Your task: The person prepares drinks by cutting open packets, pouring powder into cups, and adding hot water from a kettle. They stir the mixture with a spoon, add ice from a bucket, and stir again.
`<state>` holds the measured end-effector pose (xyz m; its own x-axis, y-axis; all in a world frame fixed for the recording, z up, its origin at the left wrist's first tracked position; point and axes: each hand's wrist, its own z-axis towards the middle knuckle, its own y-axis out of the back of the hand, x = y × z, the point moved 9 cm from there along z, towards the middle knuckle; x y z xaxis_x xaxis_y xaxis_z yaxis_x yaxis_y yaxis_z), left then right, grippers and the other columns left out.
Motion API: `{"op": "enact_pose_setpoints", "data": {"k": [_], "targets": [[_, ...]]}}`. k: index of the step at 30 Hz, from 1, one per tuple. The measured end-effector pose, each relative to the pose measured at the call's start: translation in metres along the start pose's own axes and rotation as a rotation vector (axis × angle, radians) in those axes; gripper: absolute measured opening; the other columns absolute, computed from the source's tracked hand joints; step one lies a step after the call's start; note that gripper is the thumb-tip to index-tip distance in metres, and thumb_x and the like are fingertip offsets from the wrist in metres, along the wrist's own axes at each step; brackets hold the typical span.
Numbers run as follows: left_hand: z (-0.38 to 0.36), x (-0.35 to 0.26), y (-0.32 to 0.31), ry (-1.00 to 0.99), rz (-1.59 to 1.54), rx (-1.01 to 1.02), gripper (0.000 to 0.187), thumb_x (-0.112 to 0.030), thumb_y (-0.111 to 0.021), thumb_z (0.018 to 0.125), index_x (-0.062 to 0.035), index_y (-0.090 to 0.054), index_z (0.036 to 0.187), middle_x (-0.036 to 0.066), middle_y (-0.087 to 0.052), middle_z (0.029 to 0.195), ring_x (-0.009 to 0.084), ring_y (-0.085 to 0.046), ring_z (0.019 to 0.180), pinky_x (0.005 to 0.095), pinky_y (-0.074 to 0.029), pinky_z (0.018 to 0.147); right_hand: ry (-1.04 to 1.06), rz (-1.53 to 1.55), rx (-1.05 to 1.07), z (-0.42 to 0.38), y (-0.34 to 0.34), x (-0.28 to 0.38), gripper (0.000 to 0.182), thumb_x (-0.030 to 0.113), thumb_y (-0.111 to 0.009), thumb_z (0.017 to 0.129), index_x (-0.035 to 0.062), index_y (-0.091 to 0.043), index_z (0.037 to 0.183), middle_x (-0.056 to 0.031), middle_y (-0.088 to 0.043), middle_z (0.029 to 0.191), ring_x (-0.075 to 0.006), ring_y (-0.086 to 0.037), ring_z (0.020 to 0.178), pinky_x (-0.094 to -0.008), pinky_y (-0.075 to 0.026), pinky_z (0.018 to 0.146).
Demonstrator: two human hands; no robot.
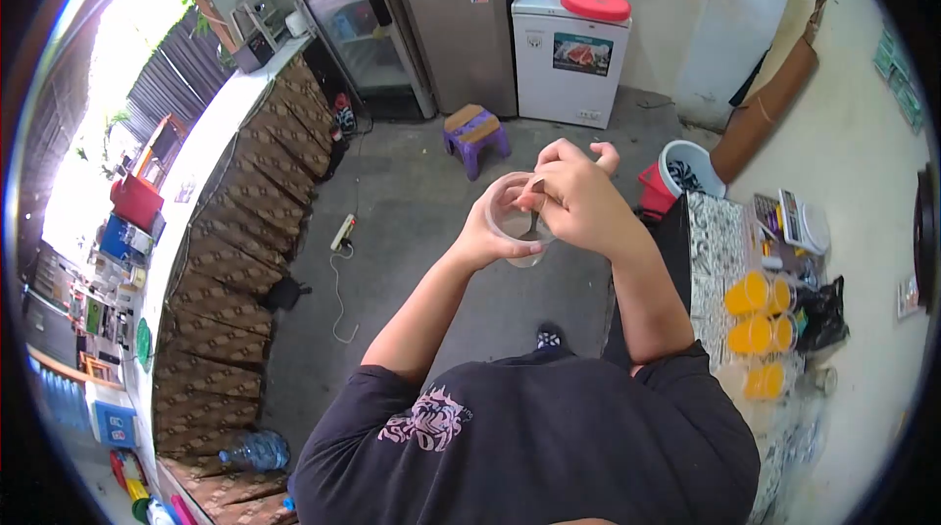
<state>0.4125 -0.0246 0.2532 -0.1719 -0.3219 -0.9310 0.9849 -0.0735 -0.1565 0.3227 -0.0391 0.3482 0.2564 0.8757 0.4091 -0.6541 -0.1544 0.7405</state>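
Note:
My left hand (478, 238) is wrapped around a clear plastic cup (526, 258), held in front of my chest with its mouth tilted towards me. Over the cup's rim, my right hand (580, 200) pinches the handle of a thin metal spoon (533, 224). The spoon's lower end reaches down inside the cup. What the cup contains, if anything, I cannot make out.
To my right, several cups of orange drink (751, 336) and a white scale (804, 222) stand on a patterned counter (714, 241). Ahead are a purple stool (476, 140) and a white freezer (567, 64). A power strip (343, 232) lies on the floor; a curtained counter (221, 260) runs along the left.

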Motion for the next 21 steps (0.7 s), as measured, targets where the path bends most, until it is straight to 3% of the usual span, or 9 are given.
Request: {"op": "enact_pose_setpoints", "data": {"k": [4,5,7,9,12,15,18,21], "targets": [[0.066,0.019,0.020,0.037,0.010,-0.067,0.087,-0.013,-0.082,0.048,-0.0037,-0.042,0.124,0.006,-0.052,0.116,0.0186,-0.048,0.111,0.0358,-0.036,0.098,0.167,-0.150,-0.134,0.040,0.023,-0.032,0.004,0.013,-0.066,0.068,0.0170,-0.066,0.067,0.0075,-0.057,0.069,-0.0124,-0.050,0.089,-0.0505,-0.021,0.085],[0.079,0.024,0.026,0.050,0.031,-0.091,0.087,-0.013,-0.082,0.047,-0.0039,-0.042,0.124,0.006,-0.052,0.116,0.0190,-0.049,0.111,0.0364,-0.036,0.098,0.242,-0.084,-0.079,0.047,0.014,-0.043,0.005,0.013,-0.066,0.067,0.0183,-0.065,0.067,0.0088,-0.057,0.070,-0.0122,-0.050,0.089,-0.0513,-0.021,0.084],[0.105,0.025,0.030,0.069,-0.068,-0.086,0.085,-0.013,-0.082,0.047,-0.0040,-0.042,0.123,0.007,-0.054,0.115,0.0206,-0.051,0.109,0.0381,-0.036,0.098,0.272,-0.021,-0.184,0.065,0.023,-0.068,0.005,0.014,-0.067,0.066,0.0184,-0.065,0.067,0.0089,-0.058,0.071,-0.0127,-0.050,0.088,-0.0515,-0.021,0.083],[0.132,0.029,0.042,0.058,0.026,-0.122,0.085,-0.013,-0.081,0.047,-0.0041,-0.042,0.122,0.007,-0.054,0.114,0.0207,-0.051,0.110,0.0380,-0.036,0.098,0.310,-0.020,-0.329,0.081,0.030,-0.086,0.006,0.012,-0.066,0.066,0.0176,-0.064,0.066,0.0089,-0.058,0.071,-0.0131,-0.051,0.087,-0.0515,-0.021,0.083],[0.165,0.046,0.061,0.062,0.052,-0.140,0.085,-0.012,-0.081,0.047,-0.0041,-0.042,0.122,0.007,-0.054,0.114,0.0206,-0.050,0.110,0.0378,-0.036,0.098,0.230,-0.028,-0.118,0.112,0.003,-0.130,0.005,0.014,-0.066,0.067,0.0174,-0.063,0.067,0.0090,-0.058,0.070,-0.0131,-0.051,0.088,-0.0512,-0.021,0.083],[0.206,0.062,0.082,0.055,0.057,-0.109,0.086,-0.012,-0.081,0.047,-0.0037,-0.042,0.123,0.007,-0.053,0.114,0.0206,-0.049,0.110,0.0377,-0.036,0.098,0.151,0.042,-0.255,0.140,0.000,-0.175,0.006,0.012,-0.065,0.066,0.0174,-0.063,0.067,0.0089,-0.058,0.070,-0.0128,-0.050,0.088,-0.0520,-0.021,0.083],[0.252,0.074,0.104,0.019,0.072,-0.062,0.087,-0.012,-0.081,0.047,-0.0030,-0.041,0.123,0.008,-0.052,0.116,0.0210,-0.048,0.111,0.0377,-0.035,0.098,0.104,-0.030,-0.110,0.173,-0.018,-0.215,0.005,0.013,-0.065,0.068,0.0173,-0.064,0.066,0.0088,-0.058,0.070,-0.0121,-0.049,0.088,-0.0518,-0.021,0.084],[0.302,0.095,0.133,0.011,0.047,-0.023,0.089,-0.012,-0.082,0.046,-0.0020,-0.040,0.124,0.010,-0.051,0.116,0.0220,-0.048,0.111,0.0380,-0.036,0.097,0.093,-0.040,-0.311,0.207,-0.012,-0.247,0.007,0.013,-0.065,0.069,0.0173,-0.063,0.064,0.0088,-0.058,0.069,-0.0122,-0.049,0.088,-0.0513,-0.020,0.084]]}}
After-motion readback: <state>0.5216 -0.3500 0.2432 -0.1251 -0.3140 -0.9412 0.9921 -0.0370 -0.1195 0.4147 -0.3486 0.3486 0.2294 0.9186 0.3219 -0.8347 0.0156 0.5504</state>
